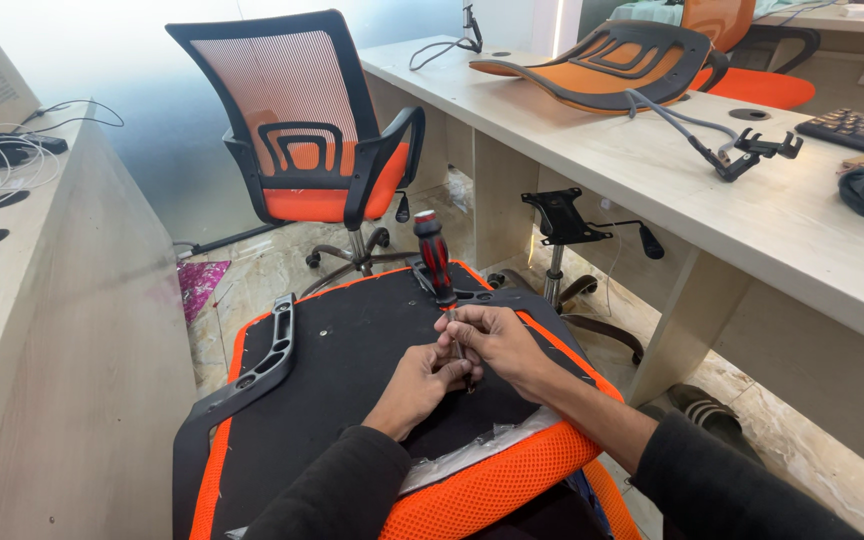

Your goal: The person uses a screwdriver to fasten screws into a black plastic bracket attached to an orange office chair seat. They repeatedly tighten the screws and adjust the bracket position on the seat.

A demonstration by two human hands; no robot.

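An orange chair seat (492,480) lies upside down in front of me, its black underside (352,350) facing up. A screwdriver (434,255) with a red and black handle stands nearly upright on that underside. My right hand (497,340) grips its metal shaft just below the handle. My left hand (422,380) pinches the shaft lower down, near the tip. A black plastic armrest (262,365) is attached along the seat's left edge. A second black armrest (497,300) lies on the right side, behind the screwdriver.
An assembled orange mesh office chair (322,140) stands behind the seat. A chair base with gas lift and mounting plate (562,225) stands under the right desk (712,190). A chair backrest (612,65), a flexible phone holder (742,150) and a keyboard (857,128) lie on that desk. Another desk (42,280) flanks my left.
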